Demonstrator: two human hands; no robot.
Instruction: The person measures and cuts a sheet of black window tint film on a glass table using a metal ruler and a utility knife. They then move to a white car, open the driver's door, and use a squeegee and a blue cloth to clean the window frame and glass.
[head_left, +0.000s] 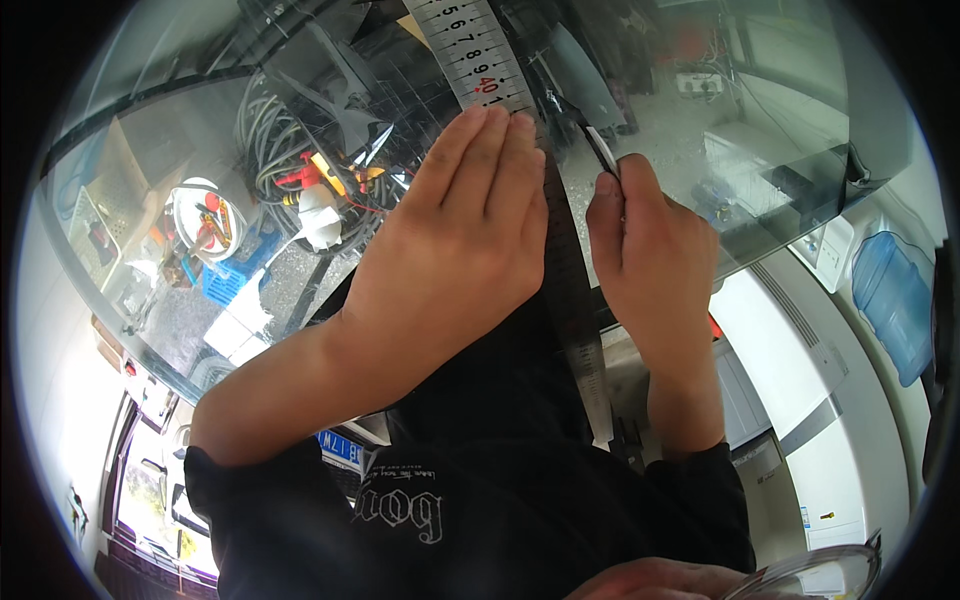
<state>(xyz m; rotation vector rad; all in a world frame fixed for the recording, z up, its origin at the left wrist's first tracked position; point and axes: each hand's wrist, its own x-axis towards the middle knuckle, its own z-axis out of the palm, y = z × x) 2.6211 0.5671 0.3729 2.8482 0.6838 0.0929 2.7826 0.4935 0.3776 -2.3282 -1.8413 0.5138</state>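
Observation:
A long steel ruler (487, 79) runs from the top of the view down toward my body, its lower end hanging past the glass tabletop (664, 135). My left hand (457, 202) lies over the ruler, fingers straight and together, pressing it down; the thumb is hidden. Just right of it, my right hand (656, 232) grips a slim utility knife (602, 152) between thumb and forefinger. The knife points up and left, its tip close to the ruler's right edge; I cannot tell whether it touches. Under the ruler and left of it is a dark, scratched surface (412, 90).
Through the glass I see coiled cable (262, 127), red and yellow tools (326, 171), a white bucket (238, 225) of tools and a blue plastic basket (223, 283). A white appliance (832, 405) and a blue water bottle (892, 300) stand at right.

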